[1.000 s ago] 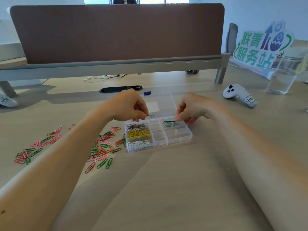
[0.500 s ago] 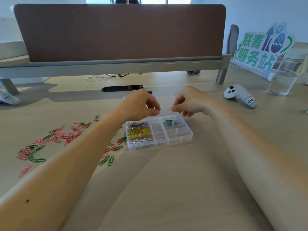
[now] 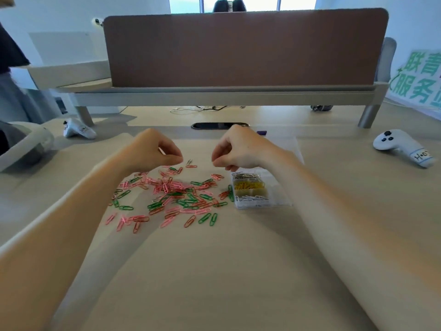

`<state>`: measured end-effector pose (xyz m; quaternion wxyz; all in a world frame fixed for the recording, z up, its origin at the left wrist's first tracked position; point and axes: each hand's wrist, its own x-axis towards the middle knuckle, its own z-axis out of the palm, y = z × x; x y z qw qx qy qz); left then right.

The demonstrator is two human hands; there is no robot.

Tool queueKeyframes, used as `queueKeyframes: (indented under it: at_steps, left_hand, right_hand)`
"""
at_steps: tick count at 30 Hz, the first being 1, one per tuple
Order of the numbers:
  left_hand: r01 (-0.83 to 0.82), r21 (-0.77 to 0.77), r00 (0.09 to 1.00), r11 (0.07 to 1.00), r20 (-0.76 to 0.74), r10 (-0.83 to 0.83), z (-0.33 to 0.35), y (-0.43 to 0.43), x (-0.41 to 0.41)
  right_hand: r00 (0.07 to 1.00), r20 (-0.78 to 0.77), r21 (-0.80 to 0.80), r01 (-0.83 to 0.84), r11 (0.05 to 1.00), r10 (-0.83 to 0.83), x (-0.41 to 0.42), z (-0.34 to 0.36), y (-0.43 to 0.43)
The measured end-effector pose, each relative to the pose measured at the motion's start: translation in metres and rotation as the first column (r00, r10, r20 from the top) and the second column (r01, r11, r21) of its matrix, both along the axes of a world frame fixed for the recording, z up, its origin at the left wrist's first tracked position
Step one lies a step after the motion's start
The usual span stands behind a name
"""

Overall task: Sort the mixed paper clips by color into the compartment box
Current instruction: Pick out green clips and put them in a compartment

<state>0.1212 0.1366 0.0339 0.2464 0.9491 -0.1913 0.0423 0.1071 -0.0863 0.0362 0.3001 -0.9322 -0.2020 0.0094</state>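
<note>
The left hand [image 3: 152, 152] and right hand [image 3: 241, 149] hung closed, fingers curled on nothing, above the paper clips [image 3: 171, 188] on the counter [image 3: 214, 271]. The box [image 3: 278, 193] lay just beside them.

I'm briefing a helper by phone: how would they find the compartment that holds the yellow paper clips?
Start at the long brown desk partition, then come down to the clear plastic compartment box beside the right hand. In its left column, the yellow paper clips fill the middle cell, between a silvery batch above and a white batch below.
</note>
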Motion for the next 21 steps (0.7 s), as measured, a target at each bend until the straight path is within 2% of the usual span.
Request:
queueKeyframes:
  at_steps: [5, 9, 17, 21]
  left_hand:
    - [0.044, 0.046, 0.999, 0.998, 0.017, -0.045, -0.021, 0.002, -0.004]
    - [0.113, 0.172, 0.993, 0.979, 0.023, -0.119, -0.03, -0.013, -0.004]
    - [0.131, 0.225, 0.991, 0.966, -0.065, -0.119, -0.036, -0.017, 0.0]
    - [0.109, 0.168, 0.994, 0.98, -0.011, -0.109, -0.038, -0.016, -0.001]
  right_hand:
    - [0.999, 0.029, -0.243, -0.033, 0.97, 0.041, 0.01, -0.012, 0.035]
    - [0.998, 0.055, -0.371, 0.006, 0.929, 0.015, 0.017, -0.023, 0.039]
    - [0.999, 0.026, -0.385, -0.02, 0.923, 0.033, 0.014, -0.025, 0.039]
    - [0.999, 0.027, -0.39, -0.014, 0.921, 0.027, 0.009, -0.026, 0.04]
